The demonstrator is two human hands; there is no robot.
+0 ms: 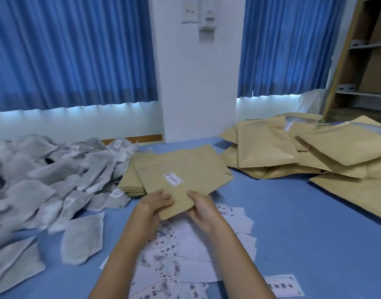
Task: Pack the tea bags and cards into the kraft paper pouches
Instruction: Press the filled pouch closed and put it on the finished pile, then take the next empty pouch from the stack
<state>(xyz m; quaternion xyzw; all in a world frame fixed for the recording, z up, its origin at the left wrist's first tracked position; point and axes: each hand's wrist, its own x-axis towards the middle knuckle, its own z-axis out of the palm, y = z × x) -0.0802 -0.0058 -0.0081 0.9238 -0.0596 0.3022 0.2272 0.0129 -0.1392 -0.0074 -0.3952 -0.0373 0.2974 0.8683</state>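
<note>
Setup here is a big blue-covered table (293, 223) in a room with long blue pleated curtains (66, 50), a white wall pillar (196, 83) between them, and a metal shelf with brown cardboard boxes (362, 61) off in the far right corner.

The flat kraft paper pouch with a small white label (185, 186) sits mid-table, right in front of the person, held by its near end. It's turned diagonally, and the long axis seems to run from the hands away and a bit to the right, label side up. The left hand (155, 203) has its fingers curled over the near left edge, and the right hand (202, 206) pinches the near right corner, so both are clamped on it.

Just behind it is a stack of empty flat kraft pouches (142, 169); can't tell if the held one touches it. A messy heap of grey-white tea bags (45, 180) fills the left side. Puffy filled kraft pouches (293, 147) are piled on the right. Scattered white printed cards (185, 255) lie under the forearms.
</note>
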